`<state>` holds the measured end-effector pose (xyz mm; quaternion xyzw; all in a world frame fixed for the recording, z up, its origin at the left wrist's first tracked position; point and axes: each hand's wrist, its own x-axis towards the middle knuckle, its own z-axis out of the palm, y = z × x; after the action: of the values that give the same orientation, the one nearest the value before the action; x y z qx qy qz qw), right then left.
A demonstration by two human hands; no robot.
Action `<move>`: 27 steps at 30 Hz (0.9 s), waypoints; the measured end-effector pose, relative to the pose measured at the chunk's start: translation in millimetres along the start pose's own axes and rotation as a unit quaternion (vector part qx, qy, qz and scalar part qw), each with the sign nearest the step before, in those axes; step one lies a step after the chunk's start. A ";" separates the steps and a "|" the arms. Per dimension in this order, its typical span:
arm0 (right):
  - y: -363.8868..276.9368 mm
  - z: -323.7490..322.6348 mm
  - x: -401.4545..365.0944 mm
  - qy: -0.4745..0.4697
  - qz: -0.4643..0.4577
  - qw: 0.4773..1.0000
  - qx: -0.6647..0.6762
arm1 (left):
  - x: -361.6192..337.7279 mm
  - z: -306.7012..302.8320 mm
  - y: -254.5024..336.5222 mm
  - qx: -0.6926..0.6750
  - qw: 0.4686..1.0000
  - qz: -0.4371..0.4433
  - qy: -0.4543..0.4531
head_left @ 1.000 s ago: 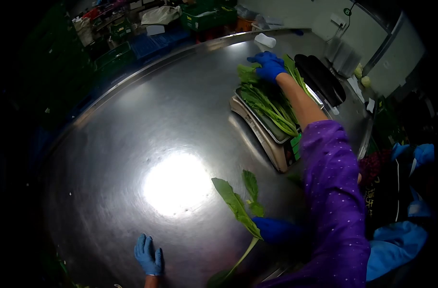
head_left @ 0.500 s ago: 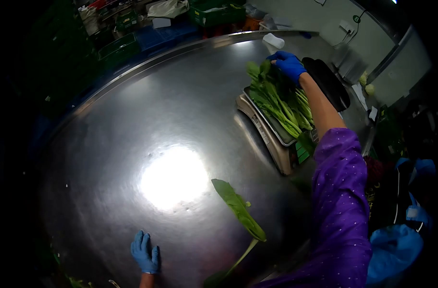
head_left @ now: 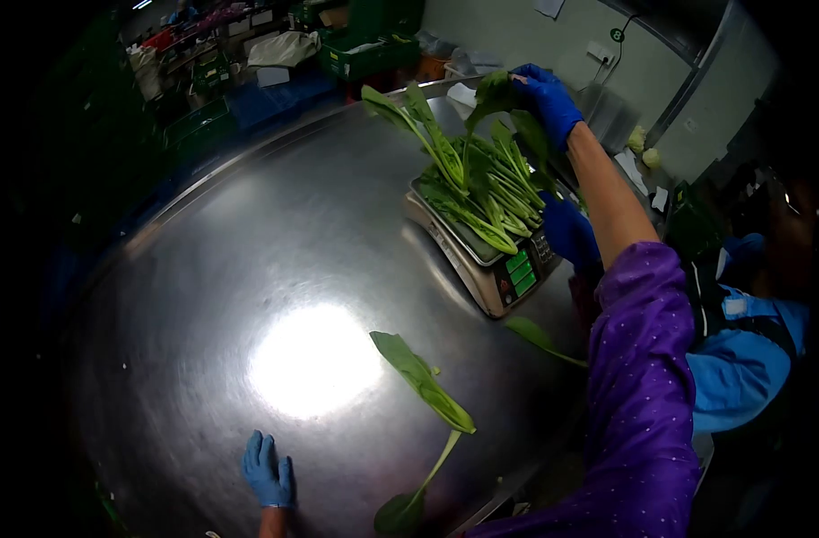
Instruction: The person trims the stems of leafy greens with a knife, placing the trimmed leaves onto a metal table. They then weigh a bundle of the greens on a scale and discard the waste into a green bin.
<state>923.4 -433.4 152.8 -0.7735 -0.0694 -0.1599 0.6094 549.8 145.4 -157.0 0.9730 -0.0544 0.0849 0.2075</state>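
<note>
My left hand, in a light blue glove, lies flat on the steel table with its fingers stretched out and holds nothing. My right hand, gloved in darker blue below a purple sleeve, is closed on a leafy green above the scale. A bunch of leafy greens lies across the pan of the digital scale. Beside the scale, partly behind my right forearm, is another person's blue-gloved hand; its fingers are largely hidden.
A loose leaf with a long stalk lies on the steel table. Another leaf is near the scale's front corner. Green crates stand beyond the far edge. A person in blue work clothes is at the right.
My right hand has risen with a leafy green, and the greens on the scale have spread leftward. Another blue-gloved hand now shows beside the scale. My left hand remains flat; the view has shifted slightly.
</note>
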 end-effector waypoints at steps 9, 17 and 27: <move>-105.1 62.1 -54.1 -0.113 -0.043 0.992 0.028 | 108.1 33.0 144.5 -0.667 0.710 -0.220 -0.042; -119.0 154.3 -122.4 -0.233 0.035 0.964 0.126 | 185.2 25.1 268.8 -0.913 0.216 -0.123 -0.324; 19.9 261.6 -241.4 0.027 0.153 0.940 0.304 | 169.1 1.3 164.6 -0.808 0.530 -0.258 0.010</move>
<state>745.2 -164.8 0.4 -0.5480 0.0210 -0.0567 0.8343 692.4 -16.5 -61.4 0.3615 0.1552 -0.0425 0.9184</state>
